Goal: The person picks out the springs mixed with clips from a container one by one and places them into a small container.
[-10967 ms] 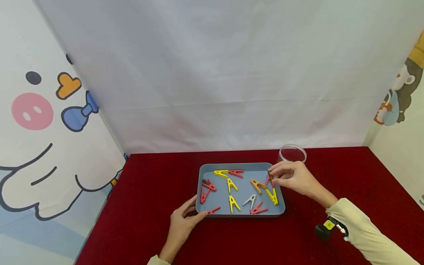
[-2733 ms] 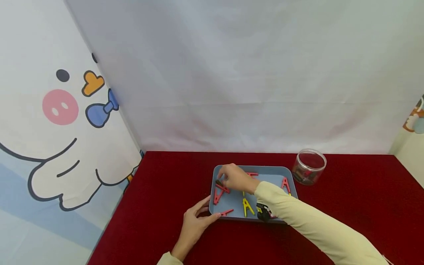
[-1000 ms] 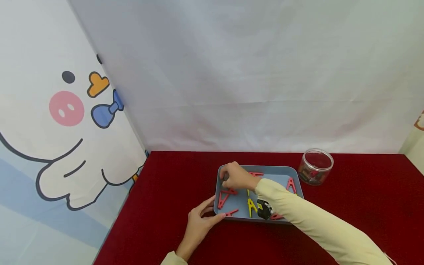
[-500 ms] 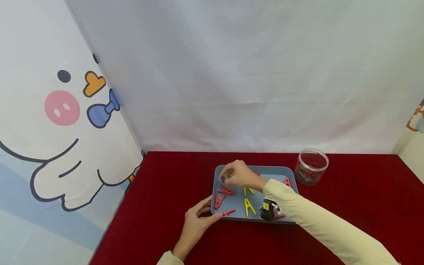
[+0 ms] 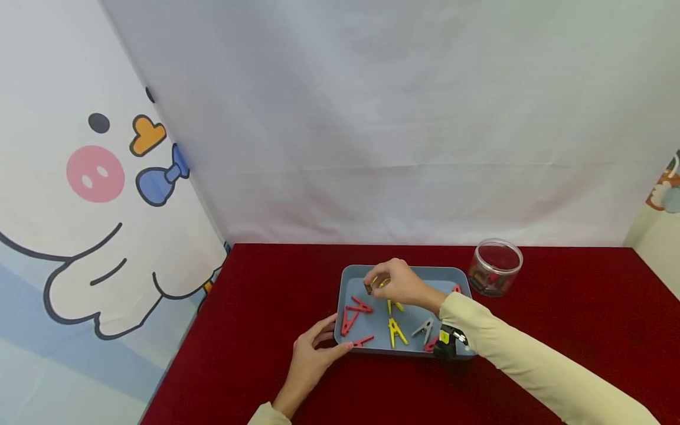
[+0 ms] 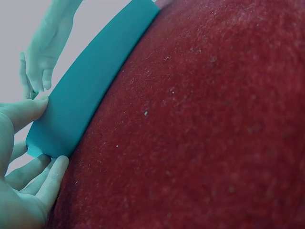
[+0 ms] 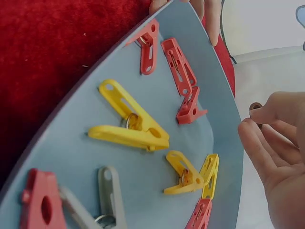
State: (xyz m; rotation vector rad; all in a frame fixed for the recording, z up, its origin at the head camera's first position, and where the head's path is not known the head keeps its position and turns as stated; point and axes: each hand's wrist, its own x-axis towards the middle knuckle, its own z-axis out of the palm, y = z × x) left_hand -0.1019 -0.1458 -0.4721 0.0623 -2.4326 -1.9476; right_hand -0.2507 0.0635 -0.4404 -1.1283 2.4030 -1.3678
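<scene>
My left hand (image 5: 310, 360) holds the near left corner of the blue-grey tray (image 5: 451, 273), thumb at the front rim and fingers around the outside; the left wrist view shows this up close. Above the tray's far left part, my right hand (image 5: 405, 286) pinches a small dark brown piece (image 5: 368, 289) between thumb and fingertips. In the right wrist view this brown piece (image 7: 256, 107) looks rounded at one end; the fingers hide most of it. Below lie red clothespins (image 7: 178, 67), yellow clothespins (image 7: 131, 119) and a grey clothespin (image 7: 110, 195).
Right of the tray stands a clear round jar (image 5: 496, 268), lidless, with dark pieces and something red inside. A red cloth (image 5: 276, 283) covers the table. A white curtain (image 5: 382, 147) hangs behind, with a printed cartoon panel (image 5: 95, 174) at the left.
Over the last second my right hand has lifted the brown piece from the tray's left end and moved slightly right. My left hand stays at the corner. Earlier, an orange clothespin showed at the tray's right.
</scene>
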